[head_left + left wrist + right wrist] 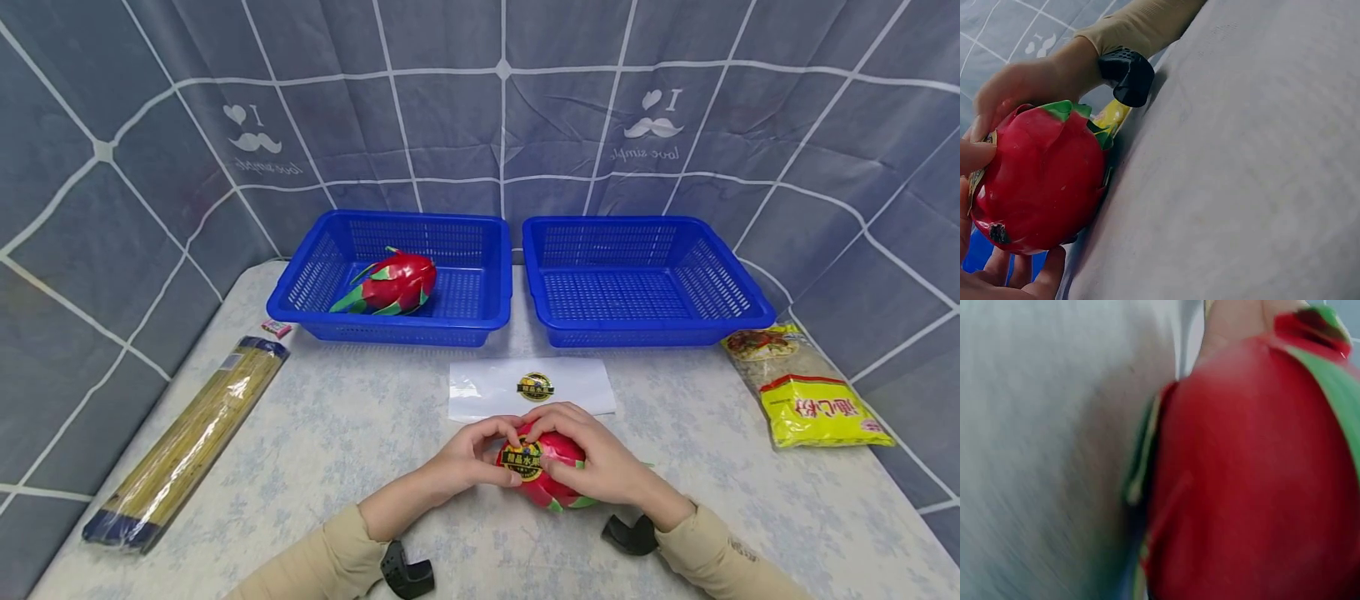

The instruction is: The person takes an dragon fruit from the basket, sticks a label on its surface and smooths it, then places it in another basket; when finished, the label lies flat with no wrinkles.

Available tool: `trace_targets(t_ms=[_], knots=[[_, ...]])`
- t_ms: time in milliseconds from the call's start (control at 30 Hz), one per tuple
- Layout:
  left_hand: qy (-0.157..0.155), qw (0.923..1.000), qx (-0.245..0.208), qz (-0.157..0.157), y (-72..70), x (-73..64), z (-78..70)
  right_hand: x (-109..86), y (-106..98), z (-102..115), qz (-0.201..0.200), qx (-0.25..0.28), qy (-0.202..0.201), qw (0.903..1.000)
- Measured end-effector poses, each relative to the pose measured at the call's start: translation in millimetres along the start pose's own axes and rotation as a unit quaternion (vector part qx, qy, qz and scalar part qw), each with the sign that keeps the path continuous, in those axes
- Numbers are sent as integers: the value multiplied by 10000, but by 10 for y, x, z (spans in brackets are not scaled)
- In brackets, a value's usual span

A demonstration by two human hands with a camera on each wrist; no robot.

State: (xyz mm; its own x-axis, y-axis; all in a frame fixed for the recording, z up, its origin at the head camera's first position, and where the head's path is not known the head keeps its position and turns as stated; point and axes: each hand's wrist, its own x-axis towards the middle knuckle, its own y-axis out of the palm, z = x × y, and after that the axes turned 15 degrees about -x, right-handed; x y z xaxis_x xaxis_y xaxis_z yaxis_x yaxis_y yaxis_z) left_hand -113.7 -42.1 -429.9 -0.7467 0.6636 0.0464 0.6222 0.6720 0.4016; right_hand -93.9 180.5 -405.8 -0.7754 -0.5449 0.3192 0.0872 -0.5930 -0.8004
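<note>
A red dragon fruit (564, 452) with green scales lies on the table between my two hands. On its upper left side is a round black-and-gold sticker (521, 459). My left hand (474, 454) holds the fruit's left end, thumb at the sticker's lower edge. Over the top and right side curls my right hand (600, 457), its thumb beside the sticker. In the left wrist view, the sticker (981, 172) appears edge-on under a thumb. Red skin of the fruit (1241, 469) fills much of the right wrist view. Behind the hands lies a white sheet (480, 387) bearing a similar sticker (536, 387).
Two blue baskets stand at the back. The left basket (397, 327) holds another dragon fruit (401, 282); the right basket (652, 327) is beside it. A long pack of thin yellowish sticks (191, 437) and a small pink packet (276, 327) lie left, a yellow-and-red food bag (817, 408) right.
</note>
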Motion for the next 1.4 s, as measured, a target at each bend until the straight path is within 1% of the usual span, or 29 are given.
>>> trace_targets(t_ms=[100, 233, 267, 367, 467, 500, 567, 633, 733, 800, 933, 1000, 1033, 1133, 1233, 1333, 1400], knots=[[-56, 10000, 7, -78, 4, -2, -1, 4, 16, 10, -88, 70, 63, 9999], [-127, 9995, 149, -266, 0, -2, 17, 6, 2, 23, -85, 284, 103, 9995], [-180, 9993, 103, -317, 0, 0, 22, 16, -31, 72, -73, 343, 143, 9993], [-376, 9980, -309, -398, -10, 10, 24, 25, -55, 123, -193, 379, 105, 9990], [-557, 9946, -777, -405, -20, 20, 11, 50, -96, 218, -432, 614, -54, 9972], [-570, 9940, -862, -367, -29, 22, 8, 50, -83, 204, -532, 686, -155, 9961], [-542, 9936, -955, -248, -45, 25, 8, 67, -114, 260, -681, 874, -298, 9934], [-519, 9932, -1039, -103, -65, 28, 9, 70, -117, 259, -750, 965, -337, 9919], [-519, 9923, -1123, 80, -93, 31, 3, 65, -116, 242, -830, 923, -347, 9917], [-461, 9940, -985, 143, -103, 27, -4, 62, -112, 228, -873, 872, -372, 9917], [-193, 9992, -321, 132, -86, 11, -15, 64, -116, 224, -933, 792, -477, 9913], [-68, 9999, 1, 86, -69, 6, -17, 69, -125, 233, -948, 753, -545, 9912], [-37, 9999, 83, 66, -61, 5, -17, 72, -131, 239, -960, 728, -561, 9911], [-9, 9998, 190, 2, -47, 5, -19, 79, -150, 264, -962, 640, -564, 9917], [3, 9997, 234, -53, -51, 7, -15, 81, -163, 284, -813, 454, -444, 9947], [-86, 9996, 238, -133, -64, 11, -7, 69, -145, 260, -568, 202, -247, 9979], [-232, 9995, 102, -177, -71, 15, -5, 53, -107, 203, -447, 156, -112, 9988]])
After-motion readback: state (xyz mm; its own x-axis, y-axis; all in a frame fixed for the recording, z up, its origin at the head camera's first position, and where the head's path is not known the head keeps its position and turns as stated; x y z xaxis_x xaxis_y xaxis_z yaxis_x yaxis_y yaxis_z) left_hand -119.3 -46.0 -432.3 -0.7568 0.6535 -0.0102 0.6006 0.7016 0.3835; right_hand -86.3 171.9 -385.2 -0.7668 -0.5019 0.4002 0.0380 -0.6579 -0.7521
